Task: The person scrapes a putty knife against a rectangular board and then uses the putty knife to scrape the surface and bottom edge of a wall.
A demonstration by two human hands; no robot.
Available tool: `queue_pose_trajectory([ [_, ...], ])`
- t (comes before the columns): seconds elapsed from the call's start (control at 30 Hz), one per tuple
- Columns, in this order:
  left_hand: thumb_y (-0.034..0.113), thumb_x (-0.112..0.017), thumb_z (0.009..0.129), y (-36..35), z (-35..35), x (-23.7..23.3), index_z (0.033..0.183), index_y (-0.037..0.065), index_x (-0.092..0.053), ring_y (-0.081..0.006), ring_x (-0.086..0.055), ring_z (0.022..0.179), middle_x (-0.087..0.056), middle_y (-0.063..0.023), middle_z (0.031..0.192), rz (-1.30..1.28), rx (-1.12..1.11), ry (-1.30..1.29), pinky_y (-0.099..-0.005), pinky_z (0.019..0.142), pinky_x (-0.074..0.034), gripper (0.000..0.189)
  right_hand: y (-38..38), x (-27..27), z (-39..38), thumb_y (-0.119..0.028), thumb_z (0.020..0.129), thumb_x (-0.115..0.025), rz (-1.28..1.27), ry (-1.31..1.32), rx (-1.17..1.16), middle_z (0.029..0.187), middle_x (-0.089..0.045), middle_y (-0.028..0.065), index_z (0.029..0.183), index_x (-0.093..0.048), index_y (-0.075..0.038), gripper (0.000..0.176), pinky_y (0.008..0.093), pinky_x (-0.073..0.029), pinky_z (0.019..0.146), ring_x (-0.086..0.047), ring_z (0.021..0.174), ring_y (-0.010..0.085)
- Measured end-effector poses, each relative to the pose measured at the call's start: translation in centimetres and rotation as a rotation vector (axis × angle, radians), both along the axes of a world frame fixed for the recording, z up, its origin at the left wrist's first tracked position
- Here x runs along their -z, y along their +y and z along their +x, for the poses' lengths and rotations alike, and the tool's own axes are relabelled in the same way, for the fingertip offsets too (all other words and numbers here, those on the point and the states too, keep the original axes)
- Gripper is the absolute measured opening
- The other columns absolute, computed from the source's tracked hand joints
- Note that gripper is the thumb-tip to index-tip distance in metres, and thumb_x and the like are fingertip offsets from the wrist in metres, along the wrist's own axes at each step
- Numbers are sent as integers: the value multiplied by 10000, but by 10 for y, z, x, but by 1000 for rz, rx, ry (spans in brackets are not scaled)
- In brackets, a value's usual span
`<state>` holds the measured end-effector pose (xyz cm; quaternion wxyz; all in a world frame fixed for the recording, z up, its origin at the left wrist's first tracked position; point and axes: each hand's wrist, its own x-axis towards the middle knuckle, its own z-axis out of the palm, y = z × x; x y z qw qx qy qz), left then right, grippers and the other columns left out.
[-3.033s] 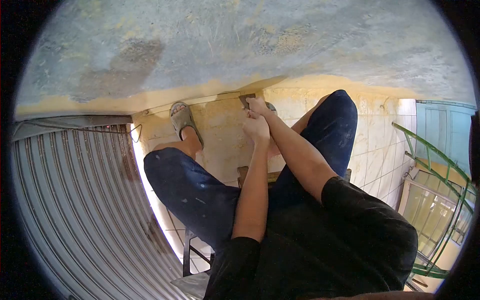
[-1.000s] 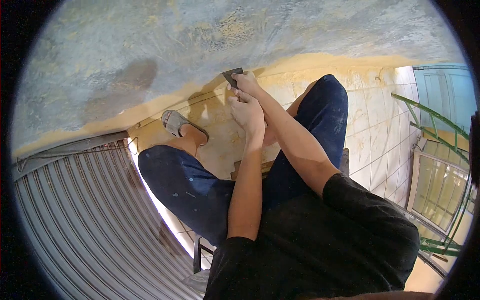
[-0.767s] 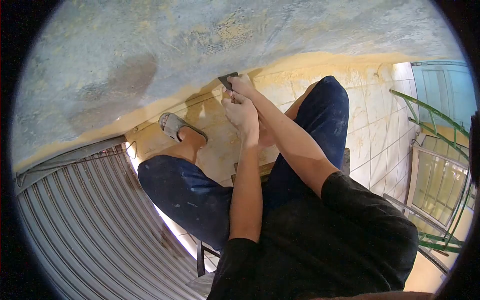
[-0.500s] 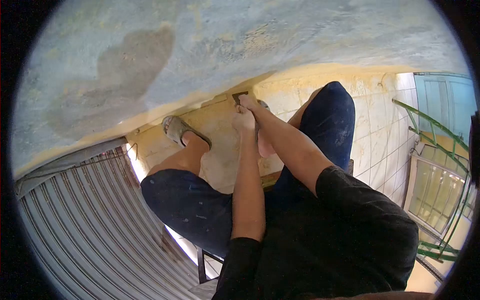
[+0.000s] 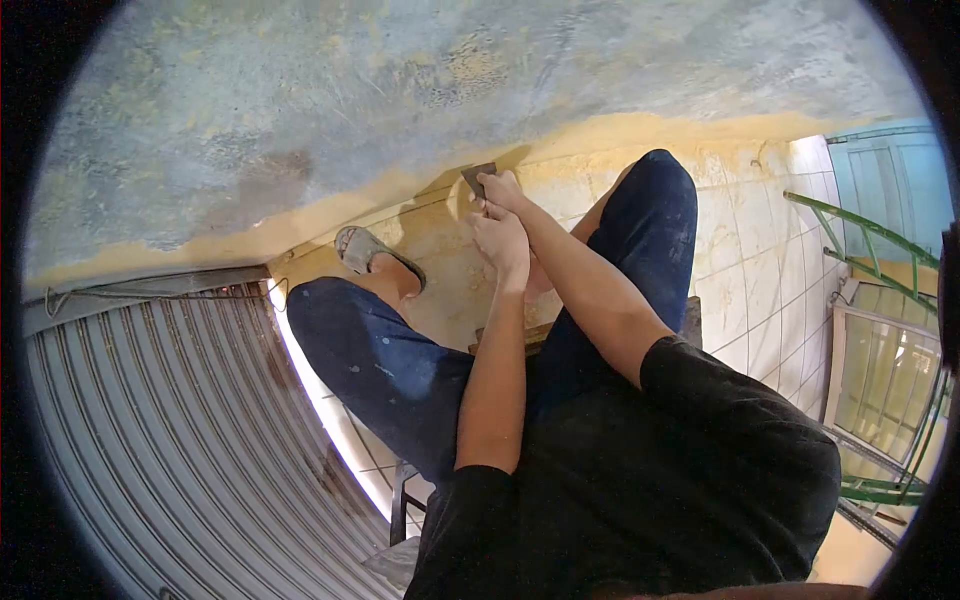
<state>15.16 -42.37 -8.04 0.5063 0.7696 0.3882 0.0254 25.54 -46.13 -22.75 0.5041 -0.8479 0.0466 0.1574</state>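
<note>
My right hand (image 5: 504, 191) is closed around a scraper with a dark, flat, roughly rectangular blade (image 5: 480, 178). The blade points away from me, close to the yellowish foot of the wall (image 5: 560, 138). Just behind it, my left hand (image 5: 501, 238) is closed too, its fingers curled by the lower end of the same tool. Both hands cover the handle. Above them the wall's face (image 5: 450, 75) is patchy blue-grey, with worn yellowish spots. The hands work low, between my two knees.
A sandalled foot (image 5: 375, 255) rests on the stained tiled floor (image 5: 450, 300) to the left. A ribbed metal shutter (image 5: 200, 430) fills the lower left. At right stand a green metal frame (image 5: 870, 240), a light-framed barred panel (image 5: 880, 370) and a light-blue door (image 5: 880, 185).
Both hands and the scraper have shifted slightly; more of the dark blade shows and the left hand sits a little farther from the right. The shadow on the wall has shrunk. The view has turned slightly.
</note>
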Motion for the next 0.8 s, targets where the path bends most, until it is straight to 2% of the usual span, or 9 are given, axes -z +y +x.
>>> queue_pose_trajectory([
  [0.03, 303, -421, 967, -1, 2, -10, 1057, -80, -544, -451, -622, 956, -635, -303, 1006, -14, -6, 18, -499, 839, -487, 412, 2, -4, 5, -286, 830, -589, 259, 231, 177, 720, -649, 260, 747, -681, -2, 310, 448, -506, 610, -667, 703, 381],
  [0.07, 311, -416, 971, -2, 3, -18, 1005, -78, -543, -462, -623, 929, -635, -310, 968, -29, -11, 42, -511, 820, -486, 411, 2, -7, 8, -286, 830, -589, 262, 227, 180, 720, -649, 260, 747, -681, -2, 310, 448, -506, 610, -667, 703, 381],
  [0.13, 312, -413, 971, -1, 6, -28, 1010, -84, -540, -466, -623, 921, -635, -315, 949, 5, 12, 31, -513, 810, -487, 417, 3, -36, 11, -189, 905, -518, 150, 186, 204, 591, -636, 93, 721, -645, 24, 309, 319, -414, 390, -527, 408, 147],
  [0.27, 313, -398, 971, -1, 16, -24, 995, -91, -537, -469, -627, 889, -634, -323, 895, 60, 24, -48, -517, 791, -490, 428, 7, -40, 24, -183, 910, -525, 236, 89, 147, 582, -631, 102, 697, -632, 17, 311, 325, -407, 388, -518, 405, 153],
  [0.33, 308, -399, 970, -5, 15, -30, 994, -92, -536, -468, -628, 885, -636, -323, 905, 55, 1, -43, -516, 786, -492, 423, 8, -74, 14, -172, 918, -524, 378, 270, 219, 593, -633, 110, 716, -624, 19, 295, 321, -401, 382, -510, 400, 146],
  [0.57, 230, -460, 957, -1, 27, -21, 1037, -97, -519, -417, -648, 940, -650, -292, 995, -108, -54, -112, -463, 794, -511, 342, 13, -79, 16, -132, 914, -530, 490, 319, 265, 621, -640, 126, 775, -614, 38, 236, 310, -398, 373, -514, 405, 150],
  [0.7, 204, -474, 951, 5, 36, -6, 1070, -101, -512, -389, -651, 971, -652, -275, 1028, -5, -27, -33, -436, 808, -513, 330, 11, -9, 36, -120, 905, -533, 382, 282, 239, 623, -638, 130, 800, -616, 39, 208, 307, -400, 374, -525, 412, 163],
  [0.77, 276, -503, 907, 8, 43, 10, 977, -79, -636, -443, -629, 940, -646, -318, 952, -62, -89, -28, -469, 803, -494, 386, 11, 52, 33, -113, 902, -532, 342, 247, 223, 628, -640, 131, 810, -616, 44, 201, 309, -403, 375, -533, 416, 170],
  [0.8, 276, -503, 907, 11, 45, 31, 977, -79, -636, -443, -629, 940, -646, -318, 952, -61, -96, -33, -469, 803, -494, 386, 7, 91, 32, -149, 857, -555, 233, 105, 101, 659, -643, 173, 792, -662, 14, 205, 363, -462, 485, -601, 538, 224],
])
